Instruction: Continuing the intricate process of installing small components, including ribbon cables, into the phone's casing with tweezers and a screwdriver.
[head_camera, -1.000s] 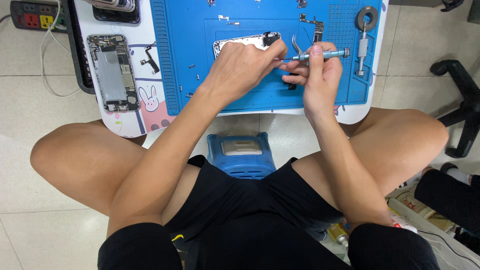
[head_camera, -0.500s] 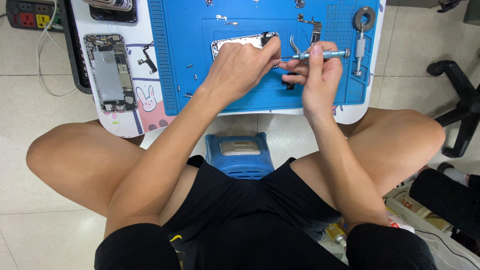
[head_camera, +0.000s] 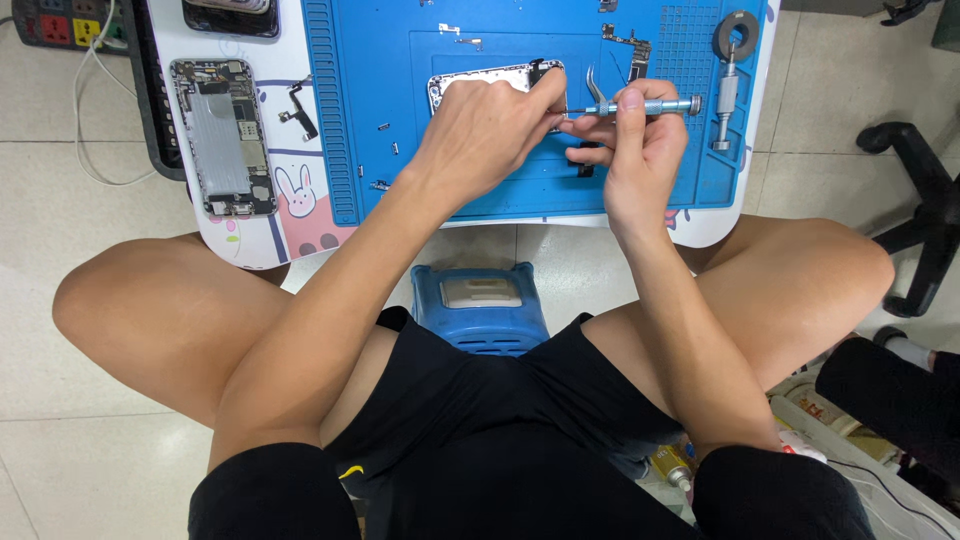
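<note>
The left hand (head_camera: 490, 135) is pinning the phone panel (head_camera: 470, 82) on the blue mat (head_camera: 380, 110); the right hand (head_camera: 630, 150) is pinching a screwdriver (head_camera: 650, 106), its tip by the panel's edge, apparently working a screw; next calls for steady, level turning.

- screwdriver (head_camera: 645, 106) in right hand (head_camera: 630, 150): showing smooth, brushed blue-grey metal
- mat (head_camera: 380, 110): looking like matt blue rubber, ribbed at the left edge
- phone frame (head_camera: 495, 80) under left hand (head_camera: 480, 125): showing a pale metal rim
- open phone (head_camera: 222, 135): showing dull grey metal inside
- tweezers (head_camera: 597, 88): gleaming bare steel
- stool (head_camera: 480, 305): looking like blue plastic, slightly glossy
- floor (head_camera: 60, 230): showing smooth, glossy tile
- shorts (head_camera: 500, 440): looking like matt black cloth
</note>
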